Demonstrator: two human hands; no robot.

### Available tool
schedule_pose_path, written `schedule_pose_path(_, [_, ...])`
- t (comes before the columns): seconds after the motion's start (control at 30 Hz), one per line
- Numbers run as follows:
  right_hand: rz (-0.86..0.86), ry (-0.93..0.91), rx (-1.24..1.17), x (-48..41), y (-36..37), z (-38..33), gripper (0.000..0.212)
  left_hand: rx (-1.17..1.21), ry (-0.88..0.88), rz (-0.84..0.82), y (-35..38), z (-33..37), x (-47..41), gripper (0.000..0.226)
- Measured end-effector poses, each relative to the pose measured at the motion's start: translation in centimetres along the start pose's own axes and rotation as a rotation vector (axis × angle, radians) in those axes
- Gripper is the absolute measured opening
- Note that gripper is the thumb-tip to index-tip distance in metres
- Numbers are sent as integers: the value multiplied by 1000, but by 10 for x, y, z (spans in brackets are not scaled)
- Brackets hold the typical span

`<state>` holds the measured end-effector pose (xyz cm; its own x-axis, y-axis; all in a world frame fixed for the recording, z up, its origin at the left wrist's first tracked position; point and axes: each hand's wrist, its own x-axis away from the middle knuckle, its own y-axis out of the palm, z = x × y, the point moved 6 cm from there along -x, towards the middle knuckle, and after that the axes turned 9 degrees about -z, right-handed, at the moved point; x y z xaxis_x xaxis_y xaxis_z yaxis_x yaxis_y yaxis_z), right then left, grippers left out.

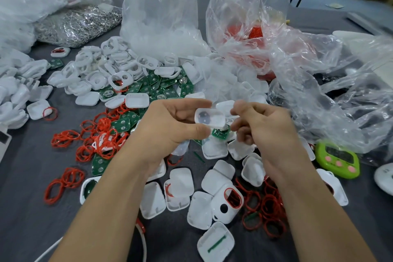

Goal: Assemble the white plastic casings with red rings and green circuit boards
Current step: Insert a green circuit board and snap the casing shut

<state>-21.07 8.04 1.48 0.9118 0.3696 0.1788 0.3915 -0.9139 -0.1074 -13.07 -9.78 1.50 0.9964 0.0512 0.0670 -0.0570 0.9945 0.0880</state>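
Observation:
My left hand (170, 125) pinches a white plastic casing (209, 117) between thumb and fingers, held above the table. My right hand (265, 127) is close beside it, fingers curled; its fingertips are blurred and seem to pinch a small green circuit board (220, 133) just under the casing. Loose red rings (100, 134) lie in a heap on the left and more red rings (268, 208) lie lower right. Green circuit boards (161, 85) are piled behind my hands. White casing halves (180, 189) lie scattered below my hands.
Clear plastic bags stand behind: one with white parts (161, 17), one with red parts (251, 32). A bag of metal clips (78, 23) lies far left. A green timer (338, 159) sits at right. The grey table (25, 176) holds white frames (106, 66).

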Motion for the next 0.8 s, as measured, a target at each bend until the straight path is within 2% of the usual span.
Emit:
schedule_pose_path(0.07, [92, -127, 361, 1, -10, -8, 9, 29, 0, 23, -6, 0, 1, 49])
schedule_pose_path(0.13, [68, -210, 643, 5, -3, -13, 9, 52, 5, 61, -11, 1, 2, 50])
schedule_pose_path(0.2, [-14, -217, 798, 7, 10, -13, 14, 70, 14, 95, -16, 1, 2, 50])
schedule_pose_path(0.27, [-74, -214, 911, 7, 19, -9, 29, 99, 27, 104, -19, 2, 2, 50])
schedule_pose_path(0.33, [-70, -237, 930, 7, 22, -9, 32, 126, 39, 103, -21, 4, 2, 50])
schedule_pose_path(0.53, [64, -289, 673, 6, 8, -11, 10, 139, 52, 95, -19, 3, 2, 54])
schedule_pose_path(0.7, [-98, -252, 626, 5, 14, -7, 14, 93, 45, 95, -17, 2, 2, 49])
schedule_pose_path(0.8, [-62, -303, 658, 1, 6, -15, 29, 79, 38, 96, -18, 2, 2, 49])
